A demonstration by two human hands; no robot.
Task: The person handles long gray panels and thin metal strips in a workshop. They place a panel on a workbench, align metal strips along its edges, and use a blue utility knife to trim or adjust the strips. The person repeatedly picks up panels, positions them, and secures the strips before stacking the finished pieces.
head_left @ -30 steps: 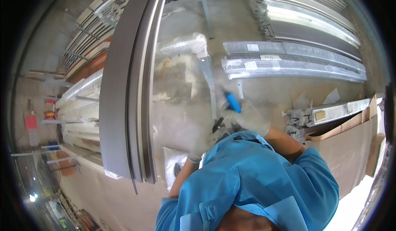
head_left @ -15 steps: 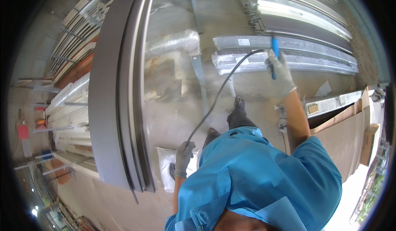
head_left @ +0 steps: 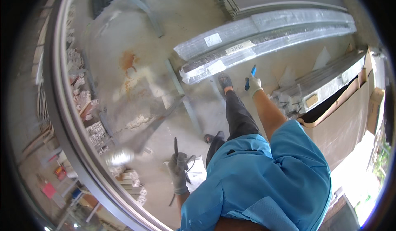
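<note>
My left hand (head_left: 178,174), in a grey glove, is closed round a black flexible strip (head_left: 176,145). One short end of the strip stands up above the fist; thin dark loops hang beside it. Just behind that hand lies a white plastic bag (head_left: 199,171) on the floor. Farther right, my gloved right hand (head_left: 256,83) is closed on a blue-handled tool (head_left: 253,71). Blue parts show on both sides of the fingers, but the tool's exact kind cannot be made out.
Long plastic-wrapped profile bundles (head_left: 272,28) lie ahead of my feet. A long metal profile (head_left: 62,86) curves down the left side. To the right are another wrapped bundle (head_left: 330,80) and a large brown cardboard box (head_left: 342,127). Flat bars (head_left: 181,94) cross the concrete floor.
The black strip no longer stretches between my hands; only a short end rises from my left fist. My right hand has come lower and nearer with the blue-handled tool. The view has turned, and my feet are stepping.
</note>
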